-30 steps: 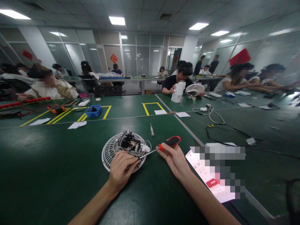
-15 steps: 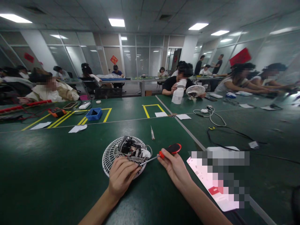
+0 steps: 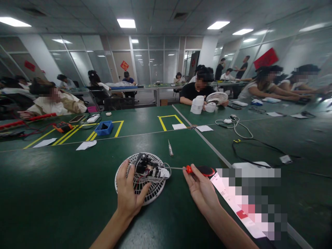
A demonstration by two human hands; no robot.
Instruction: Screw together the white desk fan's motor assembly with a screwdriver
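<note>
A round white fan grille (image 3: 153, 196) lies on the green table (image 3: 77, 193), with a black motor assembly (image 3: 144, 164) and looped wires on top of it. Over the grille's left part is my left hand (image 3: 129, 190), fingers spread and holding nothing. My right hand (image 3: 202, 186) is closed on a red and black screwdriver (image 3: 207, 171), whose shaft points left to the motor assembly's right side. Whether its tip touches a screw cannot be made out. Beyond the grille lies a small clear-handled screwdriver (image 3: 170, 148).
A phone-like pink screen (image 3: 241, 211), partly pixelated, lies right of my right arm. Farther off are a blue bin (image 3: 104, 128), paper slips, a white device (image 3: 251, 165) and cables (image 3: 240, 128). Across the table, a person in black (image 3: 198, 89) handles white fan parts.
My left hand has left the screwdriver's tip and opened over the grille. My right hand has moved slightly right, and the screwdriver's shaft now lies nearly level, by the motor assembly.
</note>
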